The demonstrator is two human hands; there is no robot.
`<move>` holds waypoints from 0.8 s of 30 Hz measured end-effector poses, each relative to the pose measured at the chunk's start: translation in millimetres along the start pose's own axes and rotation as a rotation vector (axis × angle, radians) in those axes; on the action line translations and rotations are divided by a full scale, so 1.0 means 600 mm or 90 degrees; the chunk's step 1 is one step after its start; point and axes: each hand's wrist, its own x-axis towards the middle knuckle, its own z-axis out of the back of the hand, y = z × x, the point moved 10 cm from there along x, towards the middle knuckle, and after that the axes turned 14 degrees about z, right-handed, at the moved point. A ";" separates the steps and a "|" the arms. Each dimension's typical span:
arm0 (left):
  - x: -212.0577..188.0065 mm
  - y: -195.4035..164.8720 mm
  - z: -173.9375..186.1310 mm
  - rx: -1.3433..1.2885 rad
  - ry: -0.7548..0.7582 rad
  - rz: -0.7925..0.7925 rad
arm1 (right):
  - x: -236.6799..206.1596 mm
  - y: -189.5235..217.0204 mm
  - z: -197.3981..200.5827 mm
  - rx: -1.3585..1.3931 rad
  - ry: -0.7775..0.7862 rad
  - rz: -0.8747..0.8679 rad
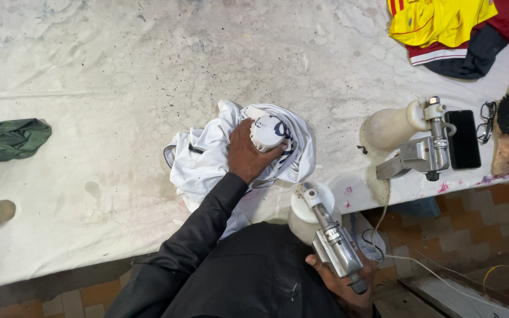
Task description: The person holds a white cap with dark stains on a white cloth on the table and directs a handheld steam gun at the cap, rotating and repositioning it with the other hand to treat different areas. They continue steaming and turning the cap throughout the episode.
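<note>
You are pinning the white garment (pixel 207 162) flat while holding a spray gun (pixel 331 238) ready.

Your left hand (pixel 245 156) is pressing down on the shirt, its fingers curling around a round white cap (pixel 268 132) sitting under the printed fabric near the table's (pixel 89 88) front edge. Your right hand (pixel 349 282) is gripping the metal spray gun with its white cup, closed on the handle off the table edge. Judging by this, you are treating a spot; the nozzle needs swinging over the stretched patch.
</note>
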 end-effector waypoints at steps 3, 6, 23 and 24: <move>-0.014 -0.014 0.012 -0.030 -0.029 -0.040 | -0.037 0.028 -0.035 -0.459 0.173 0.190; -0.023 -0.019 0.034 -0.061 -0.071 -0.032 | -0.033 0.013 0.005 -0.189 0.017 0.086; -0.004 -0.022 0.013 -0.087 -0.047 -0.056 | 0.089 0.004 0.014 0.050 0.140 -0.115; -0.005 -0.022 0.013 -0.085 -0.046 -0.054 | 0.090 0.006 0.013 0.047 0.147 -0.104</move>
